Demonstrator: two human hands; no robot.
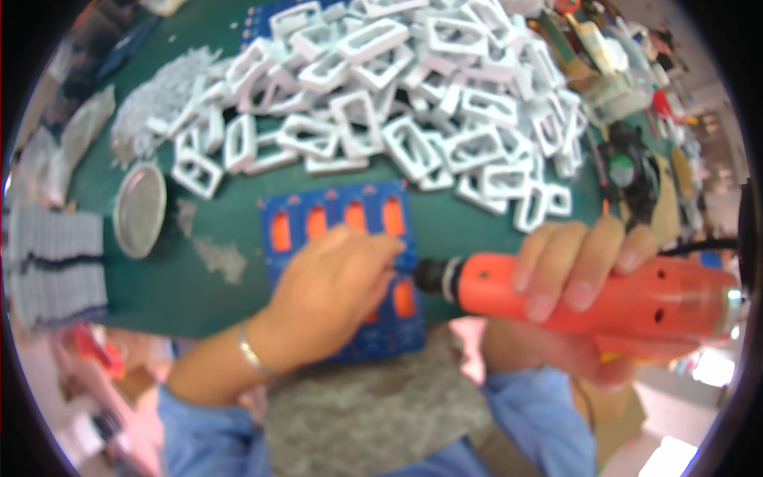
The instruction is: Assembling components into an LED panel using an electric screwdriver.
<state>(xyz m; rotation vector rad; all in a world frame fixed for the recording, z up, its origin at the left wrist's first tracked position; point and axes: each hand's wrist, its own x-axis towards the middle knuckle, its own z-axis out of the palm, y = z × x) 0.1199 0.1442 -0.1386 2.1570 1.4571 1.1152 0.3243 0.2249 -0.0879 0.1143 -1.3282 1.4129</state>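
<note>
My right hand point(576, 270) is wrapped round the red body of an electric screwdriver point(493, 285). The tool lies nearly level, its black nose pointing left. My left hand point(338, 274) rests over a blue plate point(274, 205) with rows of orange oval inserts. Its fingertips are drawn together close to the screwdriver's nose, and whatever is between them is hidden. The left hand covers the plate's middle, so several of the inserts cannot be seen.
White rectangular frames point(373, 40) form a big pile at the back. Small pale pieces point(163, 99) are heaped at the far left, near a round metal dish point(141, 211). Stacked grey parts point(60, 266) stand left; tools and a black device point(628, 171) crowd the right.
</note>
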